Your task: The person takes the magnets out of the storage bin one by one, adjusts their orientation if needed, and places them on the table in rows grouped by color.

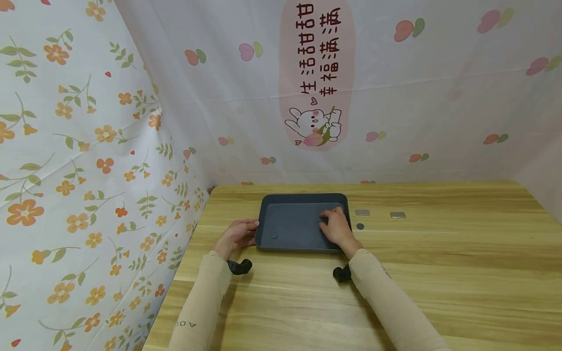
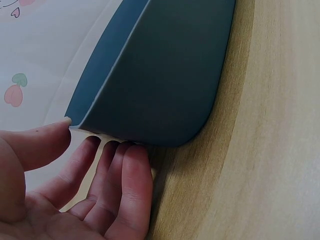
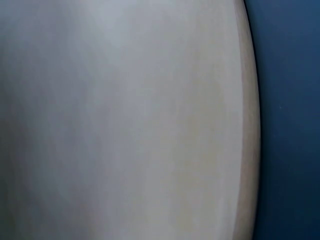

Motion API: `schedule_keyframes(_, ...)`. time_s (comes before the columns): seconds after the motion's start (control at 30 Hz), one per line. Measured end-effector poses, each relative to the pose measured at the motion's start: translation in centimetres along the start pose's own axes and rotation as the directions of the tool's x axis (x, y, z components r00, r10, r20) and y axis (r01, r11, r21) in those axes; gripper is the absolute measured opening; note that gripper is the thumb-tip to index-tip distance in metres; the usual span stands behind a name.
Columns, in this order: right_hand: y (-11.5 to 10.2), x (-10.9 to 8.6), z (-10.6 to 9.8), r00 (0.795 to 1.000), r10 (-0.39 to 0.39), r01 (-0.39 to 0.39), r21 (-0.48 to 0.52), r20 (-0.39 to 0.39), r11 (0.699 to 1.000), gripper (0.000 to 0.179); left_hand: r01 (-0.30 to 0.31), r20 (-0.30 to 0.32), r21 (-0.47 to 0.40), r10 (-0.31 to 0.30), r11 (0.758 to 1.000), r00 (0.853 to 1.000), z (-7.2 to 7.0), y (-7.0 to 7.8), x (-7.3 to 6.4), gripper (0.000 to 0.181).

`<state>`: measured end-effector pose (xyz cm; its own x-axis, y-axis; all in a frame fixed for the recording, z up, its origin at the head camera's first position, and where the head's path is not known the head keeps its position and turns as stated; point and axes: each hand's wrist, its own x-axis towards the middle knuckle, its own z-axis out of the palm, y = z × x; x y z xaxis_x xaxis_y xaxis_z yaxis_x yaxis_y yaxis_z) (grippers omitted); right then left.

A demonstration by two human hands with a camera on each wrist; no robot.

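A dark blue-grey rectangular tray (image 1: 294, 246) with raised walls lies on the table. At its left end my left hand (image 1: 237, 236) grips the tray, the thumb on the rim and the fingers bent against the outside wall in the left wrist view. My right hand (image 1: 337, 228) reaches over the right wall into the tray. Its thumb and forefinger come together on a small dark piece, mostly hidden by the fingers. One small dark disc (image 1: 274, 237) lies on the tray floor near the front left. The right wrist view is mostly filled by a pale blurred surface.
Right of the tray lie a small dark disc (image 1: 360, 226) and two thin silvery rectangular pieces, one nearer (image 1: 362, 212) and one farther right (image 1: 397, 215). A patterned curtain (image 1: 246, 122) hangs along the back and left of the wooden table (image 1: 461, 263).
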<state>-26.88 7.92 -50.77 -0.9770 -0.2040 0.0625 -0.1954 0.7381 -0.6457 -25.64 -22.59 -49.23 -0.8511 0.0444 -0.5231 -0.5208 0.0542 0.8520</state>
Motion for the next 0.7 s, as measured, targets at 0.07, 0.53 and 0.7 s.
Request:
schedule_keyframes(0.07, 0.01, 0.02, 0.03, 1.0, 0.002, -0.002, -0.001, 0.001, 1.0, 0.029, 0.0, 0.002, 0.003, 0.0, 1.0, 1.0, -0.02, -0.01, 0.0, 0.039)
schedule_keyframes(0.53, -0.03, -0.08, 0.02, 1.0, -0.012, 0.012, -0.004, -0.015, 1.0, 0.025, -0.01, 0.005, -0.007, 0.01, 1.0, 1.0, -0.01, -0.15, -0.02, 0.038)
schedule_keyframes(0.7, -0.1, -0.14, -0.03, 1.0, -0.014, 0.014, -0.005, -0.017, 1.0, 0.025, -0.002, 0.013, -0.019, 0.002, 1.0, 1.0, -0.01, -0.06, -0.1, 0.038)
